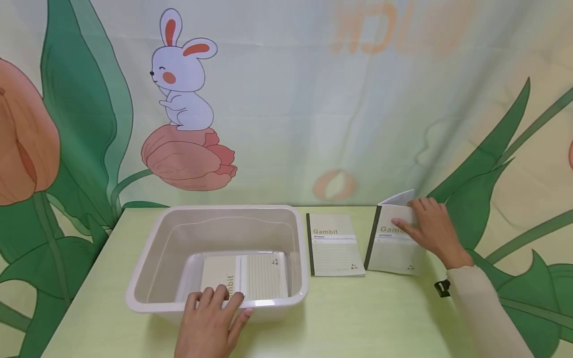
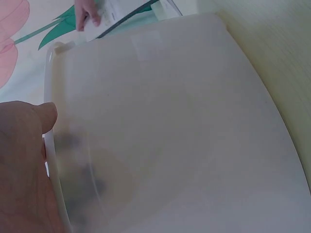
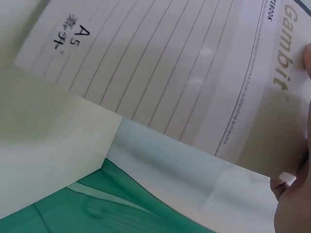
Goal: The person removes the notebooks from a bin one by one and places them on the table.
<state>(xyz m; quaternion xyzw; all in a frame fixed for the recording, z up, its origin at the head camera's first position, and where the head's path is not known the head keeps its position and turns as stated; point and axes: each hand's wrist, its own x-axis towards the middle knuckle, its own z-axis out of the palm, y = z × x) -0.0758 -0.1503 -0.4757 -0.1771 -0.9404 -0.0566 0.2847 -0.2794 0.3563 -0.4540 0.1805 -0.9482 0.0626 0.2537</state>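
My right hand (image 1: 429,226) pinches a cream A5 Gambit notebook (image 1: 391,251) near its upper right corner, thumb on the front cover and fingers behind. The notebook is tilted up, its dark spine at the left, with a sheet or cover fanned out behind its top edge. Its lined front cover (image 3: 160,63) fills much of the right wrist view. With my left hand (image 1: 208,320) I grip the near rim of a beige plastic basin (image 1: 145,263), fingers over the edge and thumb outside. Inside the basin a similar notebook (image 1: 264,276) lies flat and sideways.
Between the basin and the raised notebook, another Gambit notebook (image 1: 335,253) lies flat on the pale green table (image 1: 358,318). A printed curtain (image 1: 277,124) with a rabbit and tulips hangs behind the table. A small black clip (image 1: 442,288) shows at my right sleeve.
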